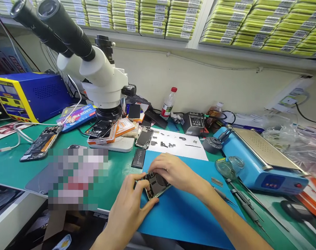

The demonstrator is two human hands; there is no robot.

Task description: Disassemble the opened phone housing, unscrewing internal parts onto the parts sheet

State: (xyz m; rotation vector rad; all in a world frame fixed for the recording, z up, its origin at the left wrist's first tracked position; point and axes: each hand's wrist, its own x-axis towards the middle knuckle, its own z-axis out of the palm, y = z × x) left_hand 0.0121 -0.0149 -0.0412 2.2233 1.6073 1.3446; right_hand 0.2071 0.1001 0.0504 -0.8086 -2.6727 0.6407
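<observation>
An opened phone (157, 185) with its insides showing lies on a blue mat (184, 211) in front of me. My left hand (128, 205) grips the phone's near left edge between thumb and fingers. My right hand (173, 172) lies over its far end, fingers curled down onto it. A black battery (138, 158) rests just beyond the phone, at the mat's left edge. Small screws and metal parts (170, 143) are laid out on a white sheet behind the mat.
A white microscope (95, 69) stands at back left over another opened phone (102, 129). A third opened phone (41, 142) lies at left. A blue heating plate (262, 158), tweezers and screwdrivers (242, 201), a glass jar (229, 165) and a bottle (168, 103) are to the right.
</observation>
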